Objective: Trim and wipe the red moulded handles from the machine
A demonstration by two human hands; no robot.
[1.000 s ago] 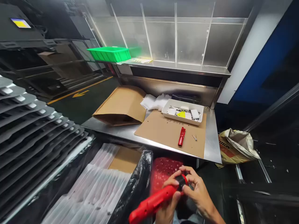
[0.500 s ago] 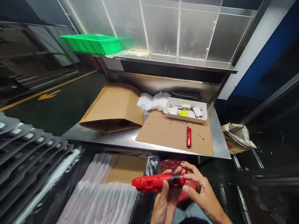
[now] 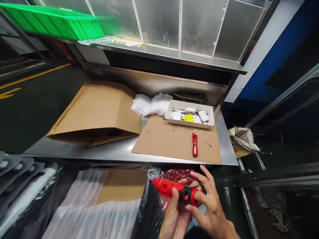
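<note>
A red plastic tool-like housing (image 3: 169, 186) with a black section and a red ring at its right end lies across my left hand (image 3: 175, 209). The left thumb presses its near side while the fingers curl behind it. My right hand (image 3: 211, 202) is at the ring end, index fingertip against the ring's opening and thumb just below; its other fingers are raised and spread. On the cardboard sheet beyond, a red half-shell (image 3: 194, 144) with its inner ribs showing lies beside a few small metal pins (image 3: 208, 143).
A white tray (image 3: 209, 123) holds small dark parts, white blocks and a yellow piece. Left of it are white sheets (image 3: 142, 103) and a large cardboard box (image 3: 107, 109). Wrapped pieces (image 3: 99, 219) fill a container below. A red bubble-wrap bag (image 3: 174, 174) sits behind my hands.
The view has shifted so the bench appears farther left. The housing's left end now tilts up, and its ring end faces more toward me. The right hand's outer fingers have lifted and spread.
</note>
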